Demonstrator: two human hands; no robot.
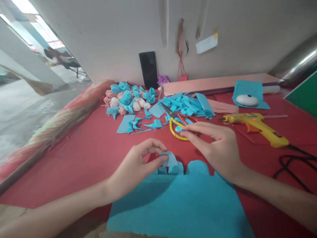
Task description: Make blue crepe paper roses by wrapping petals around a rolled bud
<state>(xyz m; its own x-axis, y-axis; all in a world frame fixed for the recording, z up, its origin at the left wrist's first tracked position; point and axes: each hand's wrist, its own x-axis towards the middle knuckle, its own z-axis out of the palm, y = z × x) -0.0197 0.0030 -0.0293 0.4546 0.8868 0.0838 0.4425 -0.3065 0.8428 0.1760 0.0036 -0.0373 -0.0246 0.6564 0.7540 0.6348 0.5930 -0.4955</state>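
Between the thumb and fingers of my left hand (138, 165) is a small blue paper petal (170, 159). My right hand (218, 148) pinches a small rolled blue paper flower bud (178, 129), held apart from the petal. Below both hands lies a large blue paper sheet (180, 201) with scalloped pieces along its far edge. Just beyond the bud, scissors (172, 123) with yellow and red handles lie with their blades toward the blue paper scraps (184, 104).
Blue, pink and white paper flowers (128, 97) are heaped at the back left. A yellow glue gun (257, 127) with a black cord lies at right. A phone (148, 69) leans on the wall. A white oval object (247, 100) rests on folded blue paper (248, 86).
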